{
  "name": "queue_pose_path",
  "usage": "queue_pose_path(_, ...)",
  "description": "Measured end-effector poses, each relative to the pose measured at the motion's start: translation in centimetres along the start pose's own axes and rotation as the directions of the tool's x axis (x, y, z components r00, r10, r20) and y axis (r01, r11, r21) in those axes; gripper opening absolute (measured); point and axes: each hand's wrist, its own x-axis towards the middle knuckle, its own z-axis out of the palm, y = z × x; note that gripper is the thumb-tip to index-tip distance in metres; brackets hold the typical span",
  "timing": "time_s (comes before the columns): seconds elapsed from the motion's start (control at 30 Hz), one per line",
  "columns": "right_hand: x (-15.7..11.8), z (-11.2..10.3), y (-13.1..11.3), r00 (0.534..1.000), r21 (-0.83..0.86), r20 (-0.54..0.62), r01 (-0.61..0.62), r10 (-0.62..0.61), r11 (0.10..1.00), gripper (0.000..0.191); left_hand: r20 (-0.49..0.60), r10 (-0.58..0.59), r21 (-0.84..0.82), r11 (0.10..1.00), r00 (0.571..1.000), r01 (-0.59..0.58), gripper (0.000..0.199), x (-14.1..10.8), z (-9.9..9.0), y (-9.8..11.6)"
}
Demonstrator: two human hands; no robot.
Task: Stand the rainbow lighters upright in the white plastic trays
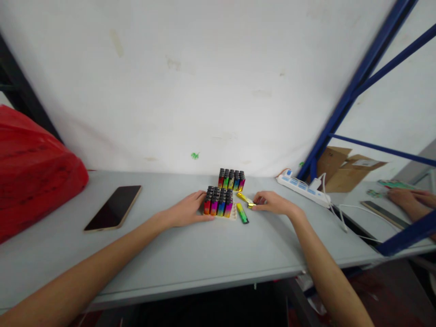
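Observation:
My left hand (189, 210) is wrapped round the left side of a white tray (234, 212), its thumb along the front edge. Upright lighters (218, 203) with black tops and rainbow-coloured bodies fill most of that tray, and a few holes show at its right end. Just right of the tray, a green-and-yellow lighter (242, 213) lies flat on the table. My right hand (272, 202) is closed, its fingertips pinching a shiny yellow lighter (251, 205) low over the tabletop. Another yellow lighter (244, 198) lies right beside it.
Behind the tray stands a second block of upright lighters (231, 180). A phone (114, 208) and a red bag (37, 172) are on the left. A power strip (303, 190), blue rack post (340, 109) and cardboard box (347, 170) stand right. Another person's hands (410, 200) appear at far right.

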Motion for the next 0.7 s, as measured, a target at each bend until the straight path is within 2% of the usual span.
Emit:
queue_pose_path(0.13, 0.0, -0.3, -0.4, 1.0, 0.035, -0.018, 0.026, -0.026, 0.999, 0.052, 0.009, 0.003, -0.003, 1.0, 1.0, -0.003, 0.077, -0.1, -0.1, 0.1)
queue_pose_path(0.27, 0.1, -0.3, -1.4, 0.975, 0.163, -0.197, 0.133, -0.1, 0.978, 0.058, 0.024, -0.02, -0.016, 1.0, 1.0, 0.02, 0.078, 0.0, -0.2, 0.3)
queue_pose_path(0.37, 0.4, 0.3, -2.4, 0.955, 0.263, -0.29, 0.136, -0.056, 0.955, 0.063, 0.011, -0.014, -0.018, 1.0, 1.0, 0.015, 0.076, 0.0, -0.2, 0.3)
queue_pose_path(0.57, 1.6, 2.7, -4.1, 0.955, 0.556, -0.283, 0.087, 0.09, 0.826, 0.066, 0.022, -0.022, -0.02, 1.0, 1.0, 0.022, 0.076, 0.0, -0.4, 0.5)
queue_pose_path(0.7, 2.3, 3.6, -4.1, 0.939, 0.588, -0.307, 0.06, 0.153, 0.806, 0.066, 0.02, -0.027, -0.016, 0.999, 0.999, 0.028, 0.075, 0.0, -0.5, 0.7)
